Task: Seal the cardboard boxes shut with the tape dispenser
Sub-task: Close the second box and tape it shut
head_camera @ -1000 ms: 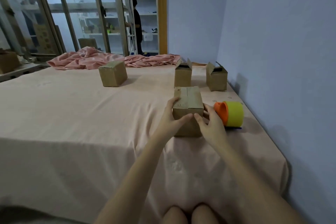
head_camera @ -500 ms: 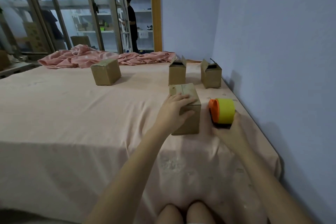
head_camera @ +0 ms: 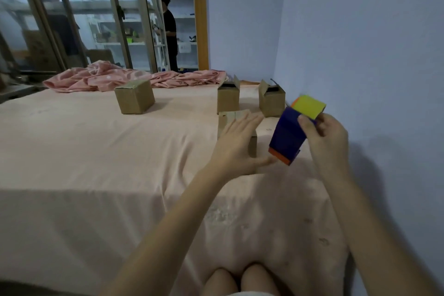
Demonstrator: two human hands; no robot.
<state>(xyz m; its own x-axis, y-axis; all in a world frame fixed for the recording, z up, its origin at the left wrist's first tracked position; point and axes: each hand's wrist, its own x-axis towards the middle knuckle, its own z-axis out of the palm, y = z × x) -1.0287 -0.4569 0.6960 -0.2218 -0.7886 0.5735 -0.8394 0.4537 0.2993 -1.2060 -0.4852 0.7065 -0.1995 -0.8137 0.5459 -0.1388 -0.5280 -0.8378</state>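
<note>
Room: wall (head_camera: 360, 43) hugged the bed (head_camera: 96, 163) on the right, left side wide open.
Box (head_camera: 236, 119): flaps folded shut.
Left hand (head_camera: 236, 144): spread flat on it.
Right hand (head_camera: 324, 144): gripped the tape dispenser (head_camera: 292, 132), lifted.

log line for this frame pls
phase: pre-tape | right hand: holds tape dispenser lifted off bed | left hand: open at nearest box | two far boxes: flaps open

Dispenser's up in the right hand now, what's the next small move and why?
Probably bring the tape dispenser down onto the near box. The right hand holds it lifted beside that box, and the left hand lies open against the box.
</note>
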